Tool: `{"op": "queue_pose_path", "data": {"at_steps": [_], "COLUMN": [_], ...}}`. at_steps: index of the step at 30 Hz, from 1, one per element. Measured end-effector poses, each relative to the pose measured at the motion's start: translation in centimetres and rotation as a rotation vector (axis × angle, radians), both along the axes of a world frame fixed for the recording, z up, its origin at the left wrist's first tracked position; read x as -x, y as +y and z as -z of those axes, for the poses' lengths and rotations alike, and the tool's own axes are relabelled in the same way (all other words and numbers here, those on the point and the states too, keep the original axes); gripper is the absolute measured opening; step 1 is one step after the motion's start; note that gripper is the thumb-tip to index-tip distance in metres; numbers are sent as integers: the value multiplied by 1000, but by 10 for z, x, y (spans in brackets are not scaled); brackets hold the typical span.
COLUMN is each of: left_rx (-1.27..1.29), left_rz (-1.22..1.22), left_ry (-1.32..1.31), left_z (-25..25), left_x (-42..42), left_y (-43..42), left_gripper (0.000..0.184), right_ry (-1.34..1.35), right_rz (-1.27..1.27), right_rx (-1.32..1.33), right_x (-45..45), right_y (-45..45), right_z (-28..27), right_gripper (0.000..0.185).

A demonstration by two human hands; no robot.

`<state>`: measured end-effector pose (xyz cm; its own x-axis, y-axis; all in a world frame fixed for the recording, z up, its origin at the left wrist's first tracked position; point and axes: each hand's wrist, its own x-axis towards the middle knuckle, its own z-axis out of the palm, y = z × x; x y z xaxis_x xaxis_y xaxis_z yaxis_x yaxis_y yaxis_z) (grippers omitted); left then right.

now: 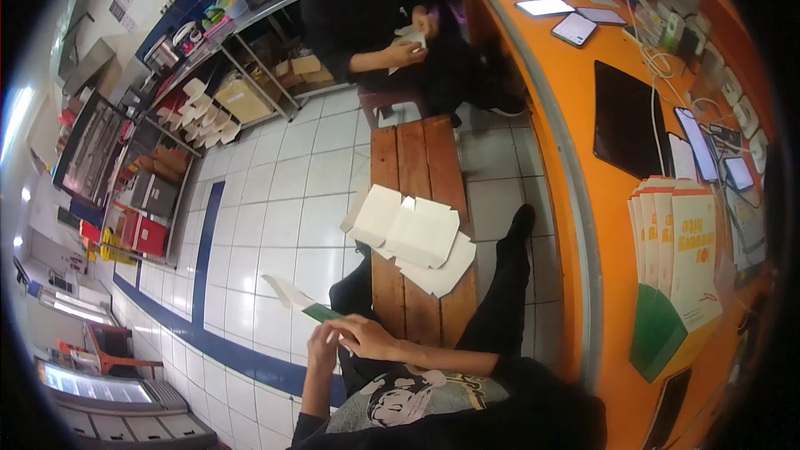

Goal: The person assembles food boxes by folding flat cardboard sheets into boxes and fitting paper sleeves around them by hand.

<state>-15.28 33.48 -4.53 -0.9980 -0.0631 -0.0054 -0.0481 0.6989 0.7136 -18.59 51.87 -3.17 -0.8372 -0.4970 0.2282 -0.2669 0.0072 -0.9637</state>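
Observation:
My left hand (322, 348) and my right hand (367, 338) meet low in the view, in front of my body. Their fingers are pinched on a cardboard box blank (320, 312), green near my fingers and white toward its far end, which sticks out to the left above the floor. My fingers partly cover its near end. Ahead of my hands, several flat white box blanks (417, 230) lie overlapping on a wooden bench (400, 154).
Across the bench a person in dark clothes (358, 8) sits on a stool, handling a pale paper piece. An orange counter (542, 117) on the right holds phones, a tablet (627, 117), cables and printed green-and-white cartons (679, 258). Shelves (179, 150) stand at the left.

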Motion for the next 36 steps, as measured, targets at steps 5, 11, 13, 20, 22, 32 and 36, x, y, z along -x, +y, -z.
{"op": "queue_pose_path", "data": {"at_steps": [5,11,13,20,22,32,36], "left_rx": [-1135,-1031,-1001,-1017,-987,-967,-954], "left_rz": [-510,-571,-585,-541,-565,-580,-591], "left_ry": [-37,177,206,301,325,345,339], "left_z": [-43,-117,-121,-97,-92,-94,-93], "left_x": [20,12,7,2,1,1,2], "left_y": [15,61,69,62,61,68,70], "left_gripper": [27,41,38,34,31,24,23], "right_ry": [167,127,105,25,69,175,180], "right_rz": [224,-49,-117,-169,-145,-56,-45], "right_rx": [135,389,390,279,291,312,286], "right_x": [15,72,79,61,59,55,54], "right_y": [-21,-28,-35,-41,-46,-50,-49], "right_z": [-2,-27,-31,-42,-37,-35,-34], "right_gripper": [56,40,38,38,37,32,33]}}
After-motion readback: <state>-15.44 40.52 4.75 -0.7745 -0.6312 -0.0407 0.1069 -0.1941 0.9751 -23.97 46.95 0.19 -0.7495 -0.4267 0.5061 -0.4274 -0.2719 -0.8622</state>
